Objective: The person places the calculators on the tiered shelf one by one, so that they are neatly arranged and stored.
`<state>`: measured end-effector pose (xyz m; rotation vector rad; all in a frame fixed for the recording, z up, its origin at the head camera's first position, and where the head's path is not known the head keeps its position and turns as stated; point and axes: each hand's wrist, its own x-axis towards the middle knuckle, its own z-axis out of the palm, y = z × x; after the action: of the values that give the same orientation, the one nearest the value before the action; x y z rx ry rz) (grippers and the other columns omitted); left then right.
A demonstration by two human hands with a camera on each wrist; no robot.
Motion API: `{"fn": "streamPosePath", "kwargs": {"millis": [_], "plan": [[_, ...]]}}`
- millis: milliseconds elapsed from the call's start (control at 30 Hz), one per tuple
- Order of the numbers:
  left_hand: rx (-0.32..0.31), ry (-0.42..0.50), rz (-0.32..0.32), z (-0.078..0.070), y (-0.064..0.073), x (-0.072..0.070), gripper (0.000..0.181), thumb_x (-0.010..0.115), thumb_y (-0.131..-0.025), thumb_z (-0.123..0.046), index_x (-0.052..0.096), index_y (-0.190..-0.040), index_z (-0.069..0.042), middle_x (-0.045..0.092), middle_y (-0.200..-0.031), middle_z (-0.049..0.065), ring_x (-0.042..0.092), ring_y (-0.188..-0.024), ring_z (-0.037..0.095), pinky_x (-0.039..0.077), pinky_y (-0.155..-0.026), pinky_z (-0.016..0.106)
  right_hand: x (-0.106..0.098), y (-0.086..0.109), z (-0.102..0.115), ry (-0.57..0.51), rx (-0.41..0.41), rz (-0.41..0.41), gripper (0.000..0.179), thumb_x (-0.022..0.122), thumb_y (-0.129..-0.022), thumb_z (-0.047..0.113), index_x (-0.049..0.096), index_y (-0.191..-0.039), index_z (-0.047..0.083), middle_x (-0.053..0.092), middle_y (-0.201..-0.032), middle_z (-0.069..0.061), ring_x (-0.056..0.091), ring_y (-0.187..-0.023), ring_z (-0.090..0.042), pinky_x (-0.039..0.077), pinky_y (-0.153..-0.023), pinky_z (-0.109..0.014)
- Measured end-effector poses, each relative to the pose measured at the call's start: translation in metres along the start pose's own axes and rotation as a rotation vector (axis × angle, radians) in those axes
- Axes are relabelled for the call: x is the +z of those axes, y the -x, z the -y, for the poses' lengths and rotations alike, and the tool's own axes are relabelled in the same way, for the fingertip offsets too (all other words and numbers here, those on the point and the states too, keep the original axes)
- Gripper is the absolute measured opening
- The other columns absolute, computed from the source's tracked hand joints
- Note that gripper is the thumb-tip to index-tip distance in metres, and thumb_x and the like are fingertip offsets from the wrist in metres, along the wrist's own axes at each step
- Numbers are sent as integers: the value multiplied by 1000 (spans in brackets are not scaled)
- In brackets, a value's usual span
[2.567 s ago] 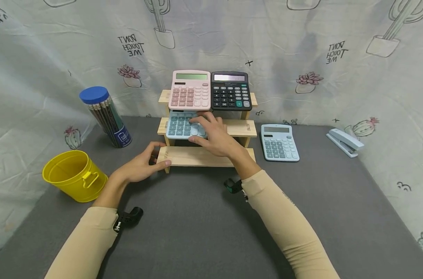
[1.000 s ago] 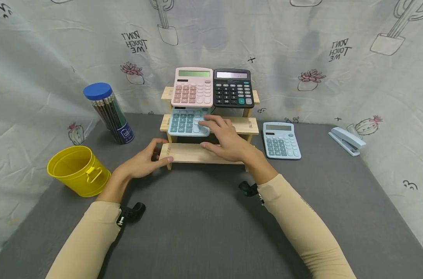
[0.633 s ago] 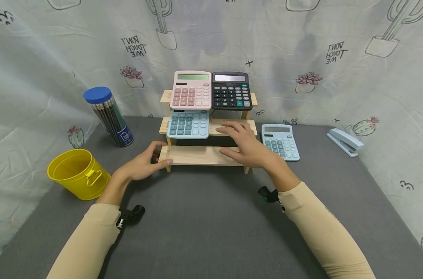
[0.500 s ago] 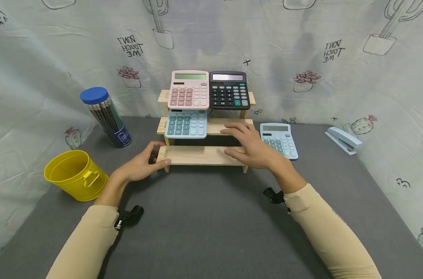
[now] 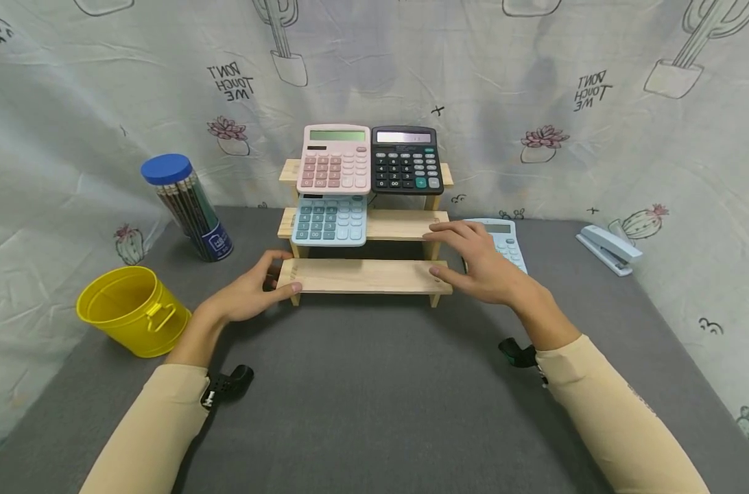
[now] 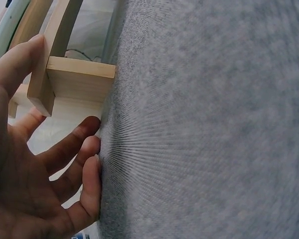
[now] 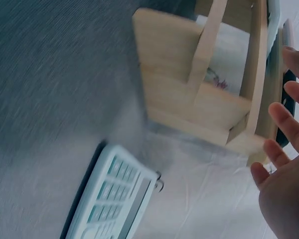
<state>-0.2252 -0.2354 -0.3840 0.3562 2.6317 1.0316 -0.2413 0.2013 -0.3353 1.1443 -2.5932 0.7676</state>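
Note:
A three-tier wooden stand (image 5: 365, 276) is at the back of the table. My left hand (image 5: 247, 288) grips the left end of its lowest board, thumb on one face and index finger on the other in the left wrist view. A light blue calculator (image 5: 330, 223) leans on the left of the middle tier. Above it, a pink calculator (image 5: 335, 161) and a black calculator (image 5: 407, 161) stand side by side. My right hand (image 5: 482, 264), fingers spread and holding nothing, hovers at the stand's right end. It partly hides a second light blue calculator (image 5: 507, 243) lying on the table.
At the left stand a yellow bucket (image 5: 134, 312) and a blue-lidded tub of pencils (image 5: 192, 213). A pale blue stapler (image 5: 609, 250) lies far right. A printed curtain (image 5: 374, 75) hangs behind the grey table (image 5: 362, 398).
My right hand has left the light blue calculator on the middle tier and moved right, towards the one on the table. My left hand keeps its grip on the stand.

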Motion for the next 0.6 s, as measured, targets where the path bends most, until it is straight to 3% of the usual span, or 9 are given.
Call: {"fn": "streamPosePath", "kwargs": {"millis": [333, 600], "plan": [[5, 4, -2, 2, 1, 1, 79, 59, -100, -56, 20, -155, -16, 44, -148, 26, 49, -131, 41, 40, -106, 61, -10, 13, -25, 36, -49, -73, 50, 81, -89, 14, 62, -134, 6, 56, -142, -17, 45, -129, -37, 28, -102, -59], [4, 9, 2, 4, -2, 0, 78, 60, -99, -57, 21, -154, -18, 44, -148, 25, 48, -130, 40, 41, -105, 60, -16, 25, -43, 26, 5, -108, 54, 84, -84, 10, 62, -133, 4, 56, -140, -20, 43, -127, -41, 28, -94, -59]]}}
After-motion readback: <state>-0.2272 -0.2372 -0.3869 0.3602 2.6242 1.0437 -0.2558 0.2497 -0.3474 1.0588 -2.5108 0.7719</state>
